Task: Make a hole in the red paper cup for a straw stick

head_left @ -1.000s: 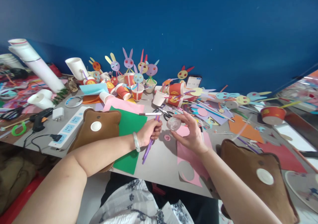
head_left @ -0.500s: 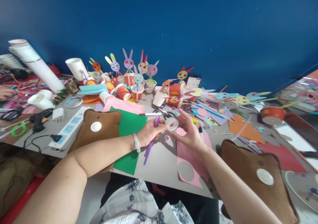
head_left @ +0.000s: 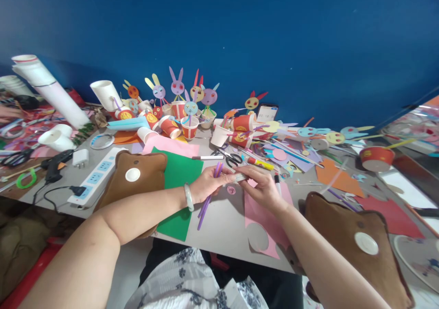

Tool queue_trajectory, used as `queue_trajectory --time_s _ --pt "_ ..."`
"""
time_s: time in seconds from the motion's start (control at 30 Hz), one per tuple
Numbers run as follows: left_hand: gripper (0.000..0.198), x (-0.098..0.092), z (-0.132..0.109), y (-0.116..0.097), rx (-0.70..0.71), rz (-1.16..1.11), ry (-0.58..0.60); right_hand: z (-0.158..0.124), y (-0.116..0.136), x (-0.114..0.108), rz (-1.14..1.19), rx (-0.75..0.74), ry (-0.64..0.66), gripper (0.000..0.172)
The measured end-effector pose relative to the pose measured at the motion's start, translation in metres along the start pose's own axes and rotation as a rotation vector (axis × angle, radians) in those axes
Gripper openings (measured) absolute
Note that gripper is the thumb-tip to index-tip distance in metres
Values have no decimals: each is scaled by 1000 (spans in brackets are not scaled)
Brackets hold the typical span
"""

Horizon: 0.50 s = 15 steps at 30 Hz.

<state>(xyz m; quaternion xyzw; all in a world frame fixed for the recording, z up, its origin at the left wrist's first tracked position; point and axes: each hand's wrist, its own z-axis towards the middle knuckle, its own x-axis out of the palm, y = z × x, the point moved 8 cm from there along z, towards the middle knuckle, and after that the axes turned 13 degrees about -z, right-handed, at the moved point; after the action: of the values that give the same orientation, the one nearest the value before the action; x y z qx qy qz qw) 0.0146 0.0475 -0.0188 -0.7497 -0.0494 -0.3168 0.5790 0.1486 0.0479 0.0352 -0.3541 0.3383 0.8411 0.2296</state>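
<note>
Hands nearly meet over the table (head_left: pixel 219 233): left hand (head_left: pixel 210 184) closed round purple straws (head_left: pixel 203 212), thumb at the rim of a clear tape roll (head_left: pixel 239 177) pinched in the right hand (head_left: pixel 262 186); straws could fan out or slip if the left grip loosens while that thumb works the roll, and loose tape could snag the pink disc (head_left: pixel 231 189) just below. Room: bare strip from the table's front edge to the hands, green sheet (head_left: pixel 181 172) left, pink sheet (head_left: pixel 270 217) right; beyond, scissors (head_left: pixel 233 159) and yellow marker (head_left: pixel 263 164), then cups (head_left: pixel 242 138), box it in.
</note>
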Motion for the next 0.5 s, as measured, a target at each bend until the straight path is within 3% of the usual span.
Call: queue_trajectory --time_s 0.17,0.27,0.33,0.5 --pt "43 5 -1 2 -62 -71 30 -9 -31 3 121 214 -67 33" --pt "45 6 -2 4 -90 -81 45 -13 -42 3 219 279 -110 27" --pt "45 7 -3 5 -90 -71 53 -12 -37 0 192 246 -119 21" --pt "42 9 -5 6 -103 -74 66 -6 0 -15 -9 -17 -189 14"
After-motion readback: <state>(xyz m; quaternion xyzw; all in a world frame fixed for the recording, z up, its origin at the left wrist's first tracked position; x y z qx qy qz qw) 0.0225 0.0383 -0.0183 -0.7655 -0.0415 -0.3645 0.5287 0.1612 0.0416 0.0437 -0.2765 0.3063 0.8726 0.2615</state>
